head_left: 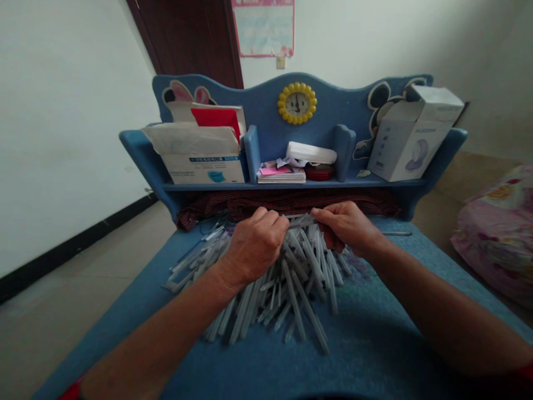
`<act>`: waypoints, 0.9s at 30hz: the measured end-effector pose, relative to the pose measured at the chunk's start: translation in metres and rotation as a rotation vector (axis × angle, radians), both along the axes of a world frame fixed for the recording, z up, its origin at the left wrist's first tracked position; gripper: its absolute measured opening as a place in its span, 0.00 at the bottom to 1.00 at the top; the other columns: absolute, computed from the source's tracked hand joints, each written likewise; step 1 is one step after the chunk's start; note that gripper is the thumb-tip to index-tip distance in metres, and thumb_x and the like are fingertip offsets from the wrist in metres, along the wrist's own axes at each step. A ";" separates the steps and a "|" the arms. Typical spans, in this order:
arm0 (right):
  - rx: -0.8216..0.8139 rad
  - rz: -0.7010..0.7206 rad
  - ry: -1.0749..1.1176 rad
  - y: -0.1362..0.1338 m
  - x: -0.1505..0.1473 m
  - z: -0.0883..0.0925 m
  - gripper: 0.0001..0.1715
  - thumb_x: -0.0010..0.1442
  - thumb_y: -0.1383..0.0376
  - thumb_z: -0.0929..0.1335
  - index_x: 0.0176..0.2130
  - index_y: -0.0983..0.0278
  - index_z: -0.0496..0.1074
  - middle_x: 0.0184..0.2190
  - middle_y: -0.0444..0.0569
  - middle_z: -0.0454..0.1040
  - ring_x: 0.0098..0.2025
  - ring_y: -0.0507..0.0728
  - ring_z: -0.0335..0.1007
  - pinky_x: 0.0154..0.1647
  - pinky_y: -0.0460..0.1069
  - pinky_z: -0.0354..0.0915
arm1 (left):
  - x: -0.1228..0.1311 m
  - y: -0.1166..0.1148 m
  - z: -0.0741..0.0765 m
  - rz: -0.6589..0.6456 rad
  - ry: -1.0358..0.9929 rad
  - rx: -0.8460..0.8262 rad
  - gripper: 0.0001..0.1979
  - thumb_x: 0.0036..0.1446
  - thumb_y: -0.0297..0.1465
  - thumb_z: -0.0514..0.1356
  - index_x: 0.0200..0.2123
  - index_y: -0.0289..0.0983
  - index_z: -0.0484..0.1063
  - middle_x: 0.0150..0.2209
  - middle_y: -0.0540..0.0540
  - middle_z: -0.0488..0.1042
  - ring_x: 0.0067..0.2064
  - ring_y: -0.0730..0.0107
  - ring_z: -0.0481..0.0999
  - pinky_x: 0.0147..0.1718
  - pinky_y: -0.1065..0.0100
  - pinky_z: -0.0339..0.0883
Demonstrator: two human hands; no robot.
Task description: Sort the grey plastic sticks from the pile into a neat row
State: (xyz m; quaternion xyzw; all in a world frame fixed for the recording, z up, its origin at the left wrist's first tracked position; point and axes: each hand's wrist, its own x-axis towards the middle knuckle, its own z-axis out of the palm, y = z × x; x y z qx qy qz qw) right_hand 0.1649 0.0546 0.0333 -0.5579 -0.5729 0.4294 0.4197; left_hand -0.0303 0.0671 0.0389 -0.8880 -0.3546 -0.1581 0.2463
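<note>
A heap of slim, translucent whitish plastic tubes [293,303] spreads over the blue desk; their exact kind is unclear. My left hand [259,241] is closed above the heap, its fingers curled round one end of a slim tube [300,225]. The other end of that tube meets the pinched thumb and fingers of my right hand [345,225]. It lies roughly level between the two hands. My left palm and the fingertips inside it are hidden from view.
Behind the heap, a blue shelf [266,187] carries a face-mask box [204,166], papers, a red case [319,172] and a white carton [416,133]. Dark checked cloth [250,204] lies beneath it. A thin rod [397,234] rests on the desk [375,333] at right.
</note>
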 end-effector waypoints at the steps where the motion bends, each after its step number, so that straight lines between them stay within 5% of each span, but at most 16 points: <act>1: 0.002 -0.008 0.001 0.000 -0.001 0.000 0.25 0.57 0.52 0.64 0.17 0.64 0.61 0.07 0.42 0.63 0.06 0.46 0.50 0.06 0.41 0.45 | 0.000 0.000 0.000 0.009 -0.003 0.005 0.07 0.58 0.28 0.54 0.30 0.35 0.69 0.30 0.44 0.71 0.35 0.60 0.67 0.31 0.63 0.63; 14: 0.054 -0.031 0.101 -0.005 -0.005 -0.008 0.28 0.54 0.45 0.65 0.21 0.64 0.65 0.10 0.45 0.66 0.08 0.48 0.55 0.08 0.43 0.49 | -0.008 0.001 0.003 0.043 -0.034 -0.029 0.03 0.56 0.27 0.55 0.32 0.35 0.68 0.32 0.43 0.72 0.37 0.61 0.68 0.33 0.64 0.63; 19: 0.127 0.048 0.053 -0.010 -0.009 -0.009 0.25 0.55 0.46 0.65 0.24 0.64 0.68 0.13 0.45 0.68 0.12 0.49 0.59 0.12 0.44 0.53 | -0.022 0.015 0.010 0.090 -0.328 -0.126 0.04 0.52 0.29 0.61 0.30 0.34 0.69 0.29 0.46 0.72 0.34 0.65 0.70 0.33 0.66 0.63; 27: 0.326 0.326 -0.397 -0.013 -0.021 -0.027 0.20 0.59 0.55 0.63 0.22 0.64 0.68 0.17 0.42 0.65 0.19 0.48 0.59 0.20 0.44 0.55 | -0.042 0.025 0.024 0.043 -0.794 -0.253 0.06 0.47 0.30 0.62 0.25 0.33 0.71 0.21 0.52 0.68 0.24 0.75 0.65 0.25 0.71 0.58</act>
